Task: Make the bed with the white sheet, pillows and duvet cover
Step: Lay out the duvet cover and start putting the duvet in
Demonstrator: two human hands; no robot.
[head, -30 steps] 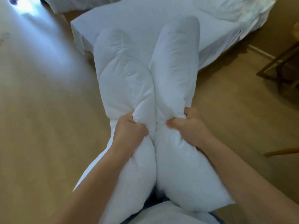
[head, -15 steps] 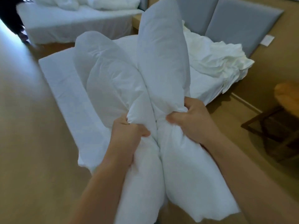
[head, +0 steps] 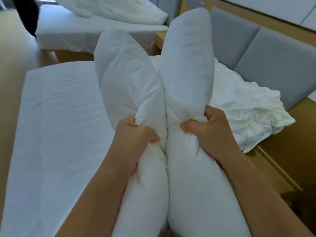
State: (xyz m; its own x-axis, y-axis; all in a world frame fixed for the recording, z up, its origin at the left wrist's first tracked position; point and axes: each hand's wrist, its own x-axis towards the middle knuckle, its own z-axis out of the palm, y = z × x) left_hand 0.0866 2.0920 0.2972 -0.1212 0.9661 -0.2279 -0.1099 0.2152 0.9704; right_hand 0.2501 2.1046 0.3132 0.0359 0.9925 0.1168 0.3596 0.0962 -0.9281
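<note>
While 2 white pillows are held up side by side over the bed, the left pillow [head: 130, 86] and the right pillow [head: 186, 65] press against each other along their inner edges, both standing roughly upright with their tops leaning away from the person. Each is squeezed at its waist. The left hand [head: 135, 142] has its grip clenched around the left pillow, fingers and thumb dug into the fabric; the right hand [head: 206, 132] is grasping the right pillow the same way, its thumb pointing toward the gap between the 2. Both bare forearms reach in from the bottom edge, and the pillows' lower halves bulge down toward the person.

Beneath and to the left lies the bed [head: 56, 125], covered with a smooth white sheet [head: 65, 100]. To the right of the pillows, a crumpled white bundle of linen [head: 248, 117] lies at the head end of the bed, spilling over the wooden edge [head: 277, 161]. Behind it stands a grey padded headboard [head: 273, 65]. Farther back is a 2nd bed [head: 85, 33] with a rumpled white duvet [head: 116, 11] on top.
</note>
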